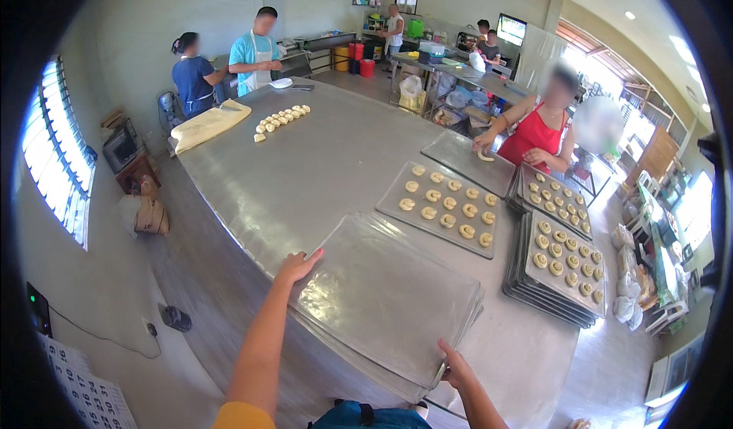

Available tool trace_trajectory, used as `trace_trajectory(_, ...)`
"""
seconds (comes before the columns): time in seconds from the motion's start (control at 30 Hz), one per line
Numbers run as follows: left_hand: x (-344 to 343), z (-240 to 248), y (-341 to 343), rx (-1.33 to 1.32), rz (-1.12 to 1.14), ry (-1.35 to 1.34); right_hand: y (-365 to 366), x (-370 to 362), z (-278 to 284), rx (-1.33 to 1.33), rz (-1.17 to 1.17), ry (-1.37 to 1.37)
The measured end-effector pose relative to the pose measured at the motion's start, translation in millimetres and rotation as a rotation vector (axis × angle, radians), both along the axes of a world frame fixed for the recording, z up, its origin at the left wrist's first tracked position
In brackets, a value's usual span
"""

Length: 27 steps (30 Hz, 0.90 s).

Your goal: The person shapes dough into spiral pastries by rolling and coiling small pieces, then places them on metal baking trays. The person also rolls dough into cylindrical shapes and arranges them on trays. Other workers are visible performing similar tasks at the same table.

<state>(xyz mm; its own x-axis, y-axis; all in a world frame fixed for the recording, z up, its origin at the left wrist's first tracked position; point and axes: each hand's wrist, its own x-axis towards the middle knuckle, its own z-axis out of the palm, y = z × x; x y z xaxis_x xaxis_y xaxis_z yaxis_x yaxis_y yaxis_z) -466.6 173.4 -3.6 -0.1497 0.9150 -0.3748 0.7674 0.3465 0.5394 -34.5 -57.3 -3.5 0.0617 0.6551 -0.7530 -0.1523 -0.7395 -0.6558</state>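
The left hand (298, 266) and right hand (456, 369) grip opposite ends of the stacked trays (389, 295), perhaps only the top one.

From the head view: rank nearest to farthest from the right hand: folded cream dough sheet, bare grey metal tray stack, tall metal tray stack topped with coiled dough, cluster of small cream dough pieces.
From the right hand:
1. Bare grey metal tray stack: at the hand, leftward.
2. Tall metal tray stack: ahead, right.
3. Dough-piece cluster: far left.
4. Folded cream dough sheet: beyond the cluster, farther left.
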Motion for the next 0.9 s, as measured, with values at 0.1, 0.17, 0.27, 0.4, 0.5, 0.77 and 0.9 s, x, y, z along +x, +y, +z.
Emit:
trace_trajectory(0.1,-15,-3,11,0.071,-0.005,0.052,10,-19,1,0.001,-0.024,-0.029)
trace_trajectory(0.17,-25,-4,22,0.021,-0.003,0.009,16,-29,3,0.008,-0.042,-0.055)
trace_trajectory(0.27,-37,-6,39,-0.030,-0.006,-0.035,28,-43,5,0.017,-0.060,-0.072)
trace_trajectory(0.4,-49,-5,64,-0.043,-0.009,-0.042,48,-57,6,0.022,-0.057,-0.091)
trace_trajectory(0.5,-55,1,80,-0.063,-0.033,-0.086,63,-64,3,0.052,-0.044,-0.119)
trace_trajectory(0.77,-82,13,89,-0.008,-0.212,-0.077,69,-82,-5,0.079,-0.170,-0.320)
trace_trajectory(0.9,-93,6,100,-0.025,-0.316,-0.167,63,-87,-20,0.120,-0.255,-0.460)
